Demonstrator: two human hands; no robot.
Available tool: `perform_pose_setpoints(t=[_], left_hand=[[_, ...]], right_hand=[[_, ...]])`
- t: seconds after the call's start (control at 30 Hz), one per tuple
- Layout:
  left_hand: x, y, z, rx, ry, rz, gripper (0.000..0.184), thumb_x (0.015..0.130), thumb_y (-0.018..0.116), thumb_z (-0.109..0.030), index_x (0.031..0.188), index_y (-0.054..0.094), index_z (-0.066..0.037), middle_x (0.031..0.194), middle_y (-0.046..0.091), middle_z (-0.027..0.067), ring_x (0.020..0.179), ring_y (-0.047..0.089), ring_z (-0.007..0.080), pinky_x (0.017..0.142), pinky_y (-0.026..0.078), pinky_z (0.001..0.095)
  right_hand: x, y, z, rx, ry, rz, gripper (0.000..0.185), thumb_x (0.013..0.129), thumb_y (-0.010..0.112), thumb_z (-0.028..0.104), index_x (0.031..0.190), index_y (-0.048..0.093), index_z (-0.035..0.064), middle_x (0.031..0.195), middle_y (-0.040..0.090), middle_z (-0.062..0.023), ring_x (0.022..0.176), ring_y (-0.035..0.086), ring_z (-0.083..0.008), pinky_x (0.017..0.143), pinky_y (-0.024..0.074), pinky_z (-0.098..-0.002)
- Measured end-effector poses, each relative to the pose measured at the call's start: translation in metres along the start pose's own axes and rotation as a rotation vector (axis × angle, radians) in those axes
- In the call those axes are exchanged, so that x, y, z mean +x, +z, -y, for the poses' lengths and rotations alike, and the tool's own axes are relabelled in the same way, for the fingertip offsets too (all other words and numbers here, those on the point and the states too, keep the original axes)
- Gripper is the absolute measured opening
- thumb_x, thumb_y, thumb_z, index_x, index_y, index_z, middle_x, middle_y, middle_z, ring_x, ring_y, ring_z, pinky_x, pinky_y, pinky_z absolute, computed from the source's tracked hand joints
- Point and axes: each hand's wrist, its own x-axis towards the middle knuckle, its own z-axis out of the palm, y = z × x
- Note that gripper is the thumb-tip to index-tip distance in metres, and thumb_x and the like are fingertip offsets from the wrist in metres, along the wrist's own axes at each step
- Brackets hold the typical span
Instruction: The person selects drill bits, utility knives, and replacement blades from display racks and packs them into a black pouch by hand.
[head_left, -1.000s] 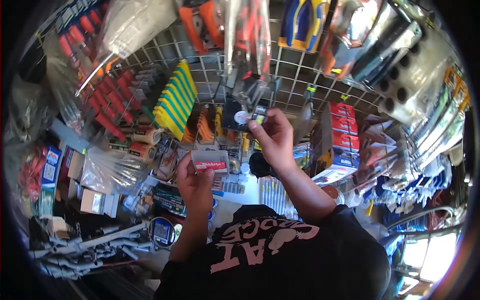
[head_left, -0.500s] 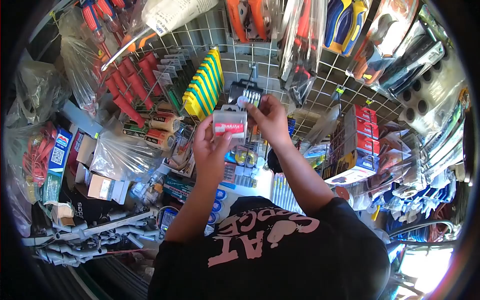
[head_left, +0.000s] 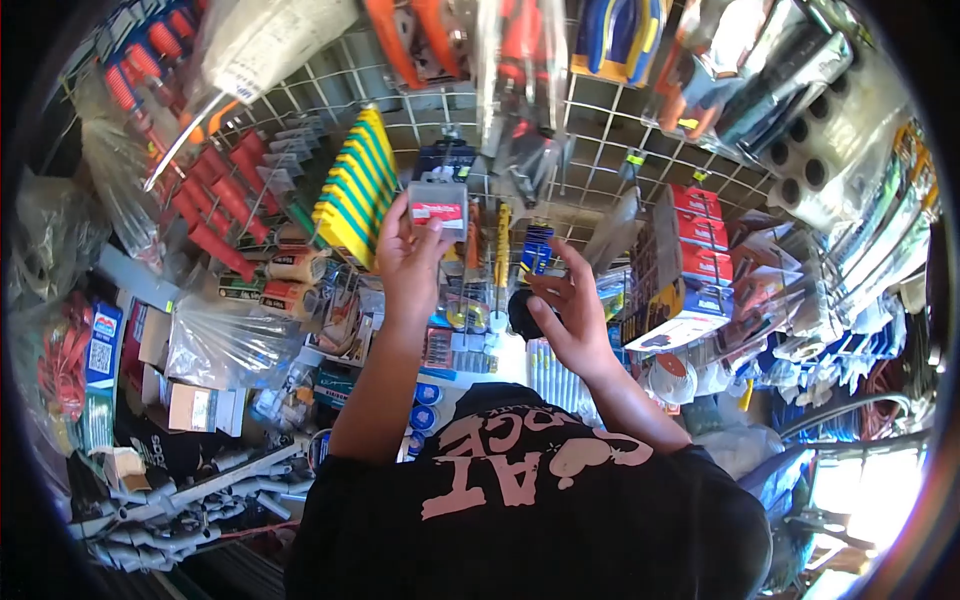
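Observation:
My left hand (head_left: 410,262) grips a small clear plastic case (head_left: 438,208) with a red and white label, holding it up in front of the wire grid. A dark case (head_left: 446,158) hangs on the grid just behind it, partly covered by the held case. My right hand (head_left: 574,318) is raised to the right, its fingers apart and nothing in them. Beside its thumb shows a round black object (head_left: 522,314), whose kind I cannot make out. Small blue packs (head_left: 537,248) hang just beyond the right fingertips.
Yellow-and-green striped pieces (head_left: 357,185) hang left of the held case. Red-handled tools (head_left: 205,205) hang farther left. Stacked red boxes (head_left: 700,235) stand out at the right. Packaged pliers (head_left: 618,40) hang overhead. Grey pipe fittings (head_left: 170,510) lie at lower left.
My right hand has left the hanging dark case and moved down and right, its fingers spreading. My left hand still holds the clear case. The whole view has shifted somewhat.

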Motion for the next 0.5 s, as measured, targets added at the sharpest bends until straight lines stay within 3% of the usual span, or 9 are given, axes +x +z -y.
perform_pose_setpoints(t=[0.07,0.17,0.3,0.5], left_hand=[[0.008,0.006,0.002,-0.013,-0.01,-0.02,0.053,0.096,0.058,0.001,0.145,0.038,-0.002,0.125,0.06,0.0104,0.111,0.063,0.0231,0.093,0.056,0.0463],[0.025,0.005,0.016,0.052,-0.031,-0.045,0.051,0.096,0.059,0.0,0.143,0.04,-0.004,0.126,0.059,0.0082,0.114,0.06,0.0223,0.094,0.055,0.0489],[0.04,0.02,0.027,0.035,0.019,-0.249,0.048,0.092,0.068,-0.002,0.134,0.043,-0.008,0.108,0.064,0.0043,0.099,0.061,0.0161,0.092,0.054,0.0418],[0.055,0.01,0.048,0.002,-0.041,-0.242,0.044,0.088,0.068,0.001,0.126,0.046,-0.003,0.11,0.059,0.0074,0.099,0.059,0.0171,0.09,0.055,0.0425]], right_hand=[[-0.017,-0.015,0.001,0.086,0.043,-0.012,0.07,0.091,0.065,0.001,0.15,0.026,0.0018,0.152,0.031,-0.0201,0.119,0.059,-0.0287,0.102,0.0501,-0.0424],[-0.032,-0.044,0.005,-0.096,-0.138,-0.01,0.067,0.09,0.064,-0.002,0.148,0.031,0.0022,0.152,0.029,-0.0221,0.118,0.06,-0.0278,0.1,0.0511,-0.0413],[-0.048,-0.07,0.022,-0.257,-0.284,0.051,0.06,0.087,0.068,0.002,0.14,0.041,0.0021,0.151,0.029,-0.0266,0.115,0.061,-0.0302,0.096,0.0522,-0.0413],[-0.069,-0.093,0.025,-0.265,-0.372,0.103,0.05,0.086,0.07,0.003,0.13,0.047,0.0019,0.15,0.03,-0.0298,0.107,0.064,-0.0322,0.09,0.0526,-0.0419]])
